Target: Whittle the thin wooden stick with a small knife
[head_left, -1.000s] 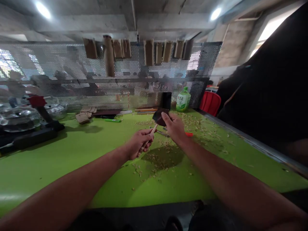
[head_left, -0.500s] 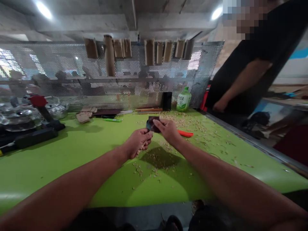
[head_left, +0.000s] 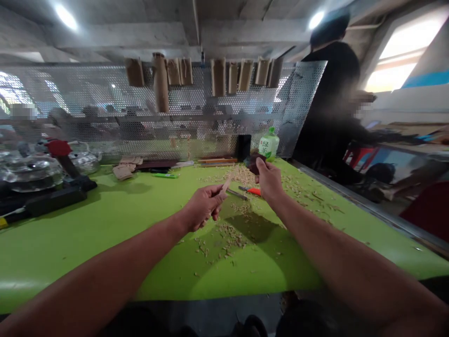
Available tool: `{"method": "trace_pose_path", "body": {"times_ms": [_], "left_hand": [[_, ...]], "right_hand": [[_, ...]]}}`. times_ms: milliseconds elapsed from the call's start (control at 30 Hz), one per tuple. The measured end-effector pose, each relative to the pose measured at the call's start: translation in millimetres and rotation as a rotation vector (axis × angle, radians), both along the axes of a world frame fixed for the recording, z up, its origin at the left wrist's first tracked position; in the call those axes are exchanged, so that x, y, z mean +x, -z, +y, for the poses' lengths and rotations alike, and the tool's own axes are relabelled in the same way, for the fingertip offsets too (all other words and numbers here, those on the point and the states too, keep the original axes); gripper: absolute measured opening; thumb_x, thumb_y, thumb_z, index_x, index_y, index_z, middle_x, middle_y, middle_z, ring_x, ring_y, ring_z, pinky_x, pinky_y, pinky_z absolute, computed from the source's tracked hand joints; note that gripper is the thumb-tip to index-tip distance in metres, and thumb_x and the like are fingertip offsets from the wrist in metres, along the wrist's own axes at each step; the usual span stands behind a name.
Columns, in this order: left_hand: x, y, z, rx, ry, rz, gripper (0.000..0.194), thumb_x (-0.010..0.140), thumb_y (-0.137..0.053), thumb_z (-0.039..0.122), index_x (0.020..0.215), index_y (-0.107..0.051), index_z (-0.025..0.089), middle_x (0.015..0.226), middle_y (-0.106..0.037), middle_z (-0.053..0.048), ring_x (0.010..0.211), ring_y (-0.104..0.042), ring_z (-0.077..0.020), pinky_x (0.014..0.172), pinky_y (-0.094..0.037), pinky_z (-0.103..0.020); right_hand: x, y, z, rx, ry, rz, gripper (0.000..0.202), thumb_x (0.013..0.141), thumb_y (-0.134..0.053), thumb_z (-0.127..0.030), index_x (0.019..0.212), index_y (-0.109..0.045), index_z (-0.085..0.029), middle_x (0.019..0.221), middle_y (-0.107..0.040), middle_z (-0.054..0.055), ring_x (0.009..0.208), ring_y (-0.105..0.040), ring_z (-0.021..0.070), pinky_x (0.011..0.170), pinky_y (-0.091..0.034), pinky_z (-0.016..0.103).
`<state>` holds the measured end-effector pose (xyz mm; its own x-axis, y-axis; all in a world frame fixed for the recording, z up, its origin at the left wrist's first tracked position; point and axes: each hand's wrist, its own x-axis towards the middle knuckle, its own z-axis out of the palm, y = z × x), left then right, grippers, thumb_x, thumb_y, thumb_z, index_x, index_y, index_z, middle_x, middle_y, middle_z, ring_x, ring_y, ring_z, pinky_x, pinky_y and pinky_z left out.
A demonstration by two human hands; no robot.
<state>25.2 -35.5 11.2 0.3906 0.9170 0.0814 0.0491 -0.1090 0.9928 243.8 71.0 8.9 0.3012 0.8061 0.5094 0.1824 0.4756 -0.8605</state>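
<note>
My left hand [head_left: 206, 206] is closed around a slim, pale wooden stick [head_left: 227, 184], whose tip points up and away past the thumb. Pinched in my right hand [head_left: 270, 180] is a dark brown piece of sandpaper [head_left: 255, 164], held up to the right and apart from the stick. Between the hands, a red-handled tool [head_left: 253, 191] with a narrow metal end lies on the green tabletop [head_left: 105, 224]. Beside it rests a thin grey rod-like tool [head_left: 237, 194]. Wood shavings [head_left: 229, 234] are scattered beneath and around both hands.
A green tea bottle [head_left: 269, 144] and a dark upright block [head_left: 244, 147] stand at the back. Shiny metal pots [head_left: 30, 171] and a black tool [head_left: 56, 199] sit left. A green cutter [head_left: 165, 176] lies near wooden pieces [head_left: 123, 171]. A person [head_left: 329, 93] stands right.
My right hand has moved right and slightly up with the sandpaper, away from the wooden stick, uncovering the tools beneath. The person at the right has moved back from the table edge.
</note>
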Motion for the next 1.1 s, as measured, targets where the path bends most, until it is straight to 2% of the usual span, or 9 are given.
{"method": "trace_pose_path", "body": {"times_ms": [100,233,333,467,633,800,933,1033,1100], "left_hand": [[-1,-3.5,-1,-0.004,-0.036,0.017,0.054,0.083,-0.062,0.041,0.132,-0.052,0.019,0.052,-0.055,0.005,0.036,-0.047,-0.0083,0.030,-0.022,-0.015],[1,-2.7,1,-0.023,-0.092,-0.032,0.048,0.080,-0.066,0.034,0.123,-0.057,0.016,0.048,-0.047,0.009,0.032,-0.039,-0.0053,0.030,-0.027,-0.015],[4,0.4,3,-0.026,-0.069,-0.083,0.048,0.075,-0.072,0.030,0.119,-0.060,0.015,0.055,-0.046,0.009,0.036,-0.037,-0.0035,0.033,-0.032,-0.016],[6,3.3,3,-0.021,-0.017,-0.070,0.044,0.075,-0.072,0.033,0.113,-0.062,0.016,0.063,-0.050,0.006,0.038,-0.037,-0.0026,0.033,-0.033,-0.016],[5,3.5,4,-0.005,-0.079,-0.051,0.022,0.077,-0.069,0.034,0.081,-0.062,0.014,0.061,-0.052,0.005,0.037,-0.037,-0.0031,0.032,-0.032,-0.018],[6,7.0,6,-0.033,-0.075,-0.060,0.027,0.075,-0.071,0.032,0.094,-0.064,0.014,0.067,-0.055,0.003,0.038,-0.038,-0.0027,0.033,-0.031,-0.017],[4,12.7,9,-0.015,-0.112,-0.046,0.028,0.073,-0.073,0.037,0.085,-0.063,0.014,0.060,-0.051,0.005,0.038,-0.038,-0.0039,0.034,-0.034,-0.018],[5,14.1,11,-0.021,-0.117,-0.055,0.032,0.073,-0.073,0.035,0.096,-0.064,0.015,0.060,-0.052,0.006,0.038,-0.037,-0.0038,0.034,-0.032,-0.017],[5,13.9,11,-0.023,-0.123,-0.054,0.033,0.073,-0.072,0.034,0.098,-0.064,0.014,0.058,-0.051,0.006,0.037,-0.037,-0.0040,0.033,-0.030,-0.017]], "right_hand": [[-2,-3.2,-8,0.016,-0.023,0.177,0.042,0.081,-0.049,-0.063,0.072,-0.051,-0.021,0.058,-0.049,-0.003,0.041,-0.032,0.0083,0.040,-0.028,0.027],[-25,-6.0,-28,0.025,-0.184,0.115,0.043,0.079,-0.053,-0.064,0.071,-0.052,-0.021,0.059,-0.050,-0.002,0.042,-0.034,0.0081,0.039,-0.028,0.025],[-38,-5.8,-39,-0.018,-0.260,0.043,0.045,0.077,-0.056,-0.065,0.070,-0.053,-0.021,0.054,-0.046,-0.003,0.041,-0.034,0.0081,0.039,-0.027,0.025],[-45,0.0,-44,-0.011,-0.182,-0.058,0.044,0.079,-0.056,-0.061,0.065,-0.055,-0.019,0.052,-0.044,-0.003,0.046,-0.037,0.0098,0.043,-0.028,0.025],[-46,5.4,-41,0.038,-0.233,-0.326,0.045,0.080,-0.055,-0.056,0.055,-0.048,-0.019,0.054,-0.042,-0.003,0.053,-0.037,0.0105,0.049,-0.027,0.025],[-44,1.9,-36,-0.017,-0.035,-0.264,0.042,0.082,-0.050,-0.054,0.060,-0.054,-0.018,0.055,-0.047,-0.001,0.053,-0.040,0.0122,0.051,-0.029,0.027],[-46,5.7,-37,0.000,-0.184,-0.357,0.044,0.081,-0.052,-0.054,0.056,-0.050,-0.019,0.055,-0.045,-0.001,0.054,-0.039,0.0111,0.050,-0.029,0.026],[-46,7.5,-36,-0.017,-0.105,-0.302,0.043,0.081,-0.051,-0.055,0.059,-0.052,-0.018,0.056,-0.048,-0.001,0.054,-0.040,0.0116,0.051,-0.030,0.026],[-46,8.6,-36,-0.039,-0.119,-0.264,0.042,0.082,-0.050,-0.055,0.061,-0.054,-0.018,0.056,-0.048,-0.001,0.054,-0.040,0.0118,0.051,-0.030,0.026]]}}
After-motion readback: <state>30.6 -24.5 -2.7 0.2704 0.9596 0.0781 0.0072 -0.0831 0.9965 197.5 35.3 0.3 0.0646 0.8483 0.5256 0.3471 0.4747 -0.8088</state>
